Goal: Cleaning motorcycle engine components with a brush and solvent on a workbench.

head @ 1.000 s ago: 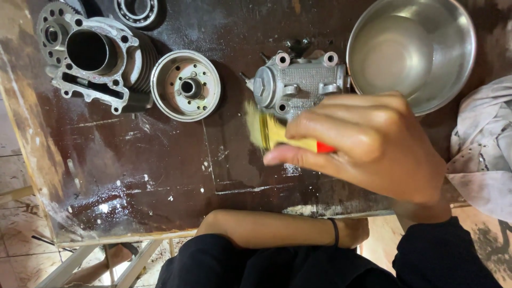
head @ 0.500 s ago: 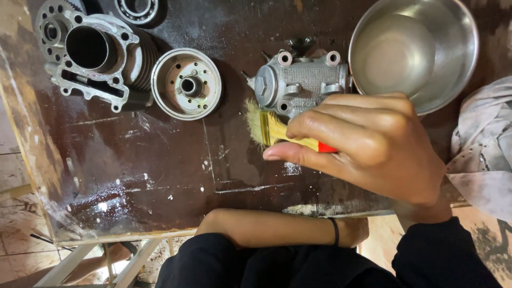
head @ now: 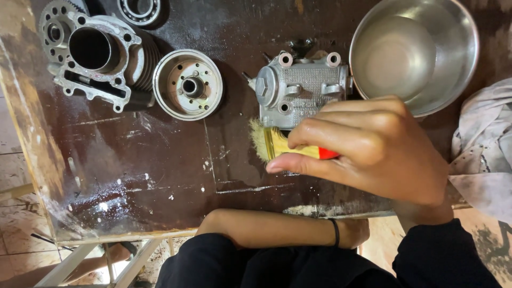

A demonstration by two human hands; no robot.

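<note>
From my head camera I look down at a dark, stained table. My right hand is closed around a small brush. The brush has yellow bristles and a red handle. Its bristles point left and sit just beside the near edge of a gray metal engine part. That part lies in the middle of the table, at the far side.

My left hand rests low, below the near edge of the table. Its arm lies across my lap. There is a black band on the wrist. I cannot tell if this hand is open or closed, and I see nothing in it.

To the right of the gray part is a shiny metal bowl. To the left is a round metal hub. Farther left is a cylinder with fins. A ring bearing lies at the far edge. A dirty white cloth lies at the right.
</note>
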